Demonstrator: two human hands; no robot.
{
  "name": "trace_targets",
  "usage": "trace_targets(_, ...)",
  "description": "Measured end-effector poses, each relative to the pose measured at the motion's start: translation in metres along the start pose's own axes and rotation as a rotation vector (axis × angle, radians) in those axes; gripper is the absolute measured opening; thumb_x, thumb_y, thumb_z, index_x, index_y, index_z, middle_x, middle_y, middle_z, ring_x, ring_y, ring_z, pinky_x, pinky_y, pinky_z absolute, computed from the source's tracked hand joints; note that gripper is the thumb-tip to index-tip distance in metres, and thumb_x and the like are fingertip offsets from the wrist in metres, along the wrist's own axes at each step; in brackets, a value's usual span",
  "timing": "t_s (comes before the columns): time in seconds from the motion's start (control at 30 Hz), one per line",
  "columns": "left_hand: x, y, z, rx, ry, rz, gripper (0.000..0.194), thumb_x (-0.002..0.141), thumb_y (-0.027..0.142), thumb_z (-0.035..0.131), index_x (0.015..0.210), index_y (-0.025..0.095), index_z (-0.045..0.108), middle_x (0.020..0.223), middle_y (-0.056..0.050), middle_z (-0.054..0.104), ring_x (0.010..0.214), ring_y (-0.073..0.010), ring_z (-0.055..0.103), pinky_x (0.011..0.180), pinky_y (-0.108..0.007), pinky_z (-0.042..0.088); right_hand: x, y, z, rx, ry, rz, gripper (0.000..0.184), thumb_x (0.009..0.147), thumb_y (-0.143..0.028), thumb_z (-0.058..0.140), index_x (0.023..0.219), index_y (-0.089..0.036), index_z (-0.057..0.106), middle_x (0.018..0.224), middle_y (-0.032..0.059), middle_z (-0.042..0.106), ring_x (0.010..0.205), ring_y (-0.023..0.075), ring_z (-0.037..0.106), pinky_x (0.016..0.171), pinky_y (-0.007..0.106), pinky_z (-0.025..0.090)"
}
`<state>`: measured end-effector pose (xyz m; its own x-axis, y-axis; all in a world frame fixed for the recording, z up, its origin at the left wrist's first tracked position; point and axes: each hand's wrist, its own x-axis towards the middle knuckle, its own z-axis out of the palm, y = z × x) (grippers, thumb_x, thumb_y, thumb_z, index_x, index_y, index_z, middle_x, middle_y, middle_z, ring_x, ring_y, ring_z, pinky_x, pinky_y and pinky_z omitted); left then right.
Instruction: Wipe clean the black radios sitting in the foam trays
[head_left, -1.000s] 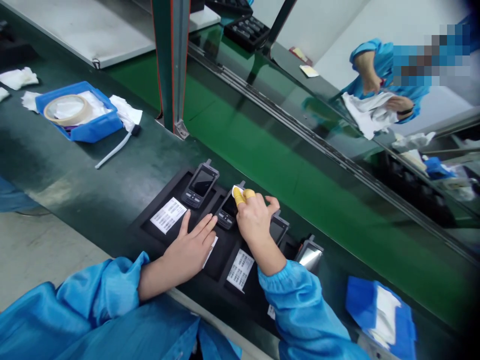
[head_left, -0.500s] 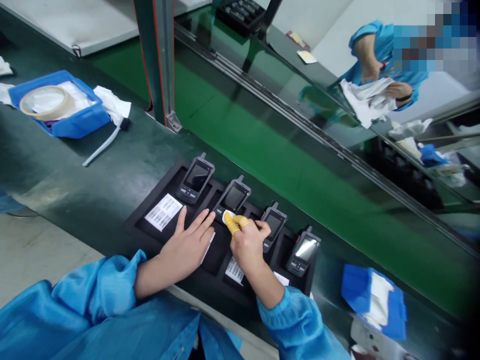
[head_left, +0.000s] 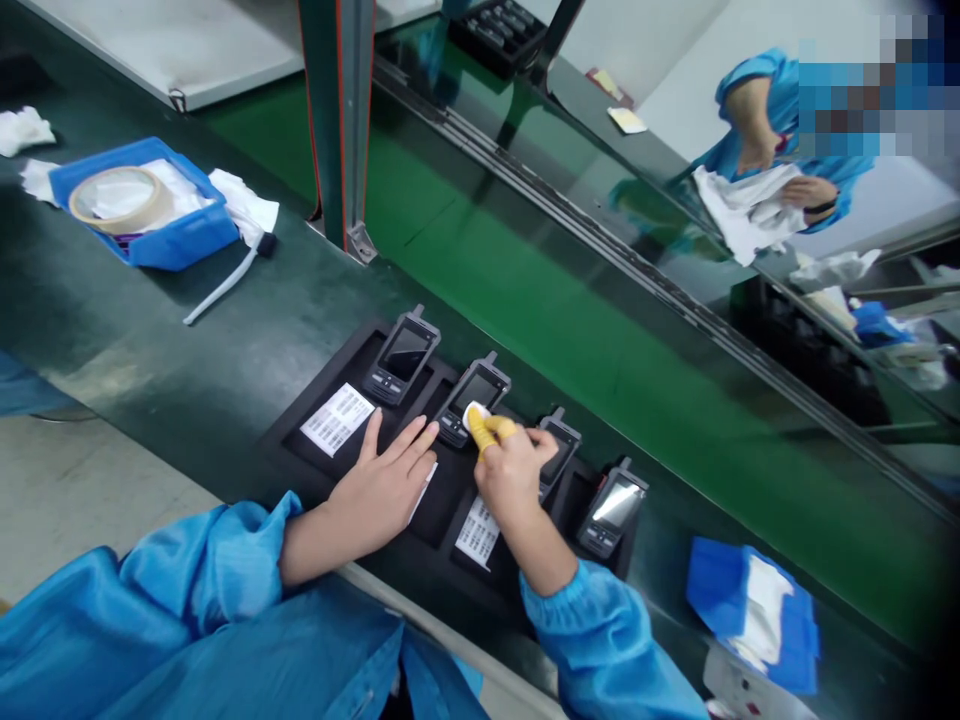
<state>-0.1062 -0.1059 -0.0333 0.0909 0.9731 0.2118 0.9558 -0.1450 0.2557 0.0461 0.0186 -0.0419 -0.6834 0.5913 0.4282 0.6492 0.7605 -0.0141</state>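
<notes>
Second handheld terminal from the left is lying screen up in the upper part of a black tray, stubby antenna pointing away. Its long axis is slanting: antenna end far and to the right, keypad end near and to the left. It is sitting ahead and slightly left of the right hand, ahead and right of the left hand. Right hand is nearer, reaching over the terminal's right side.

Right hand is curling, two fingers wearing yellow finger cots, holding a small white pad at the tips against the terminal's lower screen area. Left hand is lying flat, fingers spread, gripping nothing, partly covering a white sheet; fingertips are reaching the terminal's lower left corner, contact unclear.

Leftmost terminal is sitting above a barcode sheet; third terminal is showing partly behind the right hand; fourth terminal is reflecting light.

Farther out on the table, a blue bin is carrying a tape roll, with a brush lying beside it. Across the glass, a co-worker is handling white cloth.
</notes>
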Motion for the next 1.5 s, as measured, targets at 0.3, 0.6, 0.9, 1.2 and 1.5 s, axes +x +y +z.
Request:
trace_targets(0.3, -0.004, -0.003, -0.007, -0.153, 0.055, -0.021, 0.029, 0.09, 0.014, 0.041, 0.111, 0.015, 0.062, 0.136, -0.012, 0.054, 0.134, -0.0261, 0.041, 0.115, -0.057, 0.013, 0.023, -0.008, -0.01, -0.025, -0.037, -0.001, 0.036, 0.073, -0.003, 0.048, 0.093, -0.023, 0.07, 0.096, 0.0046, 0.062, 0.086, 0.019, 0.048, 0.084, 0.042, 0.023)
trace_targets(0.6, -0.032, -0.038, -0.03, -0.266, 0.374, -0.228, 0.022, 0.091, 0.012, 0.042, 0.098, 0.018, 0.062, 0.113, -0.007, 0.069, 0.118, -0.0214, 0.056, 0.114, -0.054, 0.02, 0.017, -0.025, -0.002, -0.07, -0.06, -0.129, 0.028, 0.072, 0.001, 0.049, 0.069, -0.021, 0.067, 0.081, 0.0026, 0.061, 0.08, 0.0175, 0.045, 0.082, 0.039, 0.023)
trace_targets(0.9, -0.027, -0.056, -0.031, -0.021, 0.138, -0.258, 0.033, 0.089, 0.012, 0.041, 0.112, 0.021, 0.064, 0.135, -0.006, 0.055, 0.134, -0.0335, 0.039, 0.109, -0.07, 0.007, 0.057, -0.033, -0.001, -0.018, 0.022, -0.122, 0.032, 0.075, -0.002, 0.047, 0.087, -0.023, 0.068, 0.092, 0.0031, 0.062, 0.084, 0.0173, 0.048, 0.084, 0.039, 0.022)
trace_targets(1.2, -0.028, -0.056, -0.023, -0.045, 0.122, -0.257, 0.037, 0.088, 0.01, 0.043, 0.118, 0.022, 0.062, 0.137, -0.007, 0.054, 0.134, -0.0324, 0.038, 0.11, -0.07, 0.002, 0.072, -0.055, 0.027, -0.019, -0.003, -0.236, 0.031, 0.078, -0.002, 0.048, 0.089, -0.021, 0.069, 0.087, 0.0032, 0.064, 0.079, 0.0166, 0.047, 0.085, 0.039, 0.022)
trace_targets(1.5, -0.028, -0.057, -0.018, -0.051, 0.056, -0.248, 0.036, 0.088, 0.011, 0.043, 0.119, 0.018, 0.059, 0.14, -0.007, 0.051, 0.137, -0.0293, 0.035, 0.115, -0.061, 0.002, 0.108, -0.048, 0.024, -0.124, -0.021, -0.251, 0.029, 0.082, -0.003, 0.047, 0.081, -0.02, 0.07, 0.089, 0.0047, 0.066, 0.081, 0.0177, 0.047, 0.084, 0.041, 0.02)
